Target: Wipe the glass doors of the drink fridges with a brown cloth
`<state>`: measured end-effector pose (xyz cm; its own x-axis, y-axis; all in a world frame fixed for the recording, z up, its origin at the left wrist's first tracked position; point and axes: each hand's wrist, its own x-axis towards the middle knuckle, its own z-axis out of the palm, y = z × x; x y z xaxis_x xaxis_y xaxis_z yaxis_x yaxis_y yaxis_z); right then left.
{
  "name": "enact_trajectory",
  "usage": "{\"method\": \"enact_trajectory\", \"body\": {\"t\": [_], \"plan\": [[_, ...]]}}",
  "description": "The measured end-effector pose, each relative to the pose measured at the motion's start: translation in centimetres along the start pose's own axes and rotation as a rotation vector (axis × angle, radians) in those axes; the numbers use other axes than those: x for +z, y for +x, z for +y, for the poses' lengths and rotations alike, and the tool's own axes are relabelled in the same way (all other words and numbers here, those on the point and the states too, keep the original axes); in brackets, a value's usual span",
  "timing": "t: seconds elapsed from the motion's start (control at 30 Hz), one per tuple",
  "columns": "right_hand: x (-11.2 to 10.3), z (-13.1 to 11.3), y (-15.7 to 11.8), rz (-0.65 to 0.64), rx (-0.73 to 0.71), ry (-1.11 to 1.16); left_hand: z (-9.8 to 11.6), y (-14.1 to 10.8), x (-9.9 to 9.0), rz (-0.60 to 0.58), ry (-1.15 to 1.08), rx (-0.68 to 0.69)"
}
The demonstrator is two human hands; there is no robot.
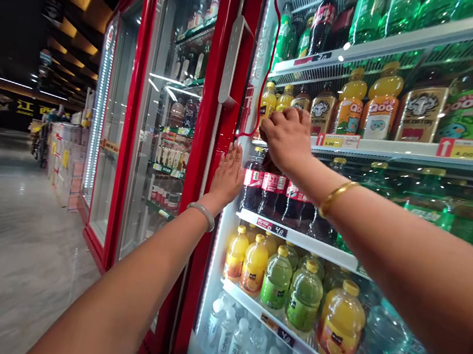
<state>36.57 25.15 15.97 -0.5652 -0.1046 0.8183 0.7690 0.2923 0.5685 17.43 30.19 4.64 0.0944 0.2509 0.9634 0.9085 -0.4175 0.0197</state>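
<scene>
My left hand (229, 171) lies with its fingers stretched out against the red frame (205, 196) at the left edge of the drinks fridge. My right hand (288, 136) is curled, back of the hand up, at the left end of the middle shelf. Its fingertips are by a yellow-capped juice bottle (268, 101). Under that hand stand dark soda bottles (273, 184) with red labels. The hand hides the top of one of them, and what its fingers hold, if anything, is hidden.
Shelves hold green soda bottles (370, 13), orange drink bottles (382, 101), orange juice bottles (254, 263) and water bottles (238, 342). A white door handle (234, 62) stands above my left hand. More red fridges (130, 124), stacked boxes (63, 161) and a shiny floor (7, 236) extend leftward.
</scene>
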Motion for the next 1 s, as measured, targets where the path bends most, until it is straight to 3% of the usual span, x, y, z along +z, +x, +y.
{"method": "enact_trajectory", "body": {"t": [0.1, 0.2, 0.33, 0.47, 0.57, 0.7, 0.83, 0.93, 1.0], "plan": [[1.7, -3.6, 0.0, -0.064, -0.080, 0.054, -0.4, -0.6, 0.0, 0.015, -0.002, -0.058], [1.4, -6.0, -3.6, -0.140, -0.294, 0.087, -0.2, -2.6, -0.2, 0.000, -0.009, -0.088], [-1.1, -4.1, -7.0, -0.150, -0.390, 0.070, 1.6, -5.3, -0.5, -0.054, -0.018, -0.024], [-1.8, -1.6, -4.6, -0.094, -0.217, -0.039, 3.9, -4.9, 0.0, -0.069, -0.013, 0.035], [-0.8, -2.7, -2.9, -0.082, -0.091, -0.027, 4.8, -4.1, 1.0, -0.044, -0.001, -0.008], [-2.0, -4.0, -6.4, -0.131, -0.243, 0.018, 5.3, -5.4, 2.1, -0.034, -0.010, -0.043], [-5.7, -0.7, -10.6, -0.151, -0.387, -0.035, 6.1, -7.6, 2.4, -0.047, -0.032, -0.029], [-6.6, 1.6, -10.0, -0.099, -0.179, -0.137, 6.9, -7.6, 2.5, -0.062, -0.035, -0.009], [-6.0, 1.3, -8.9, -0.068, -0.035, -0.159, 7.3, -7.2, 2.7, -0.067, -0.027, -0.005]]}}
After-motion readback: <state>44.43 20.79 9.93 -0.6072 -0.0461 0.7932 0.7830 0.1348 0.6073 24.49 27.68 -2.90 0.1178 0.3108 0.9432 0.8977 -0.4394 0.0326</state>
